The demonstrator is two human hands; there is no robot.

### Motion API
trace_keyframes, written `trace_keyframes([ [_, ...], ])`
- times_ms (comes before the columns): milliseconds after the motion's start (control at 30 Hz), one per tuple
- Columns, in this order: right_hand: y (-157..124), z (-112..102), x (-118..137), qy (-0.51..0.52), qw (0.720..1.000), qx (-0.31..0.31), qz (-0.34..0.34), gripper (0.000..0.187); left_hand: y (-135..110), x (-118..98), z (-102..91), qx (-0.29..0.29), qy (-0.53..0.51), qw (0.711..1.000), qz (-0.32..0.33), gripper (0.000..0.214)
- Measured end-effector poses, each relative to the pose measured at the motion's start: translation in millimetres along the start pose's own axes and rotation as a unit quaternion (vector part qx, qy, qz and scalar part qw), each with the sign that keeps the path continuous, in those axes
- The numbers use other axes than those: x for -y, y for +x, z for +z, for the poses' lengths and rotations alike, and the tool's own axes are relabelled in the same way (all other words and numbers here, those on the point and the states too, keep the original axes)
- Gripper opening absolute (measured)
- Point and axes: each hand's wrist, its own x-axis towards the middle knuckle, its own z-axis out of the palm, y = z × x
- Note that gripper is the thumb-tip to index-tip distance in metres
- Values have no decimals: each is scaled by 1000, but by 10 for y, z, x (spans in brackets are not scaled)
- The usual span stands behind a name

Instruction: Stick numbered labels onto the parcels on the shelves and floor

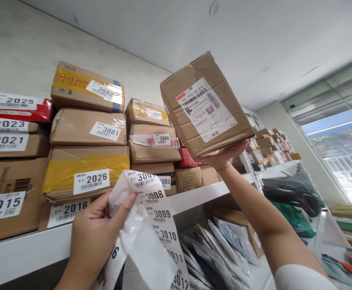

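On my raised right hand (224, 156) rests a brown cardboard box (176, 108), tilted, with a white shipping label (207, 108) facing me. The palm and fingers are under its bottom edge. My left hand (100, 229) pinches a long strip of white number labels (160, 215) between thumb and fingers. Printed numbers such as 3008, 3009 and 3010 run down the strip, and part of it is folded over. Behind the hands, stacked boxes carry number stickers, among them a box marked 3001 (88, 128) and a box marked 3004 (154, 153).
A white shelf edge (27, 249) runs below the stacked parcels. Grey and white mailing bags (208, 257) stand on the lower shelf. Farther right are another shelf with small boxes (266, 141), a green bag (293, 219) and a window (341, 149).
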Motion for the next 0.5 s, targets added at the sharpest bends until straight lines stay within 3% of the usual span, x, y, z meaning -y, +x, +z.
trace_keyframes([
  [100, 164, -73, 304, 29, 999, -27, -21, 116, -14, -29, -3, 17, -3, 1000, -3, 33],
  [200, 488, 0, 741, 77, 996, -3, -39, 129, -27, -50, -2, 24, -18, 1000, -1, 31],
  [333, 1003, 441, 1407, 142, 982, 121, 15, 103, -47, -55, -9, 40, -51, 998, -11, 28],
  [500, 1280, 1070, 2114, 217, 939, 232, 129, 124, -47, -50, -6, 45, -68, 996, -26, 28],
])
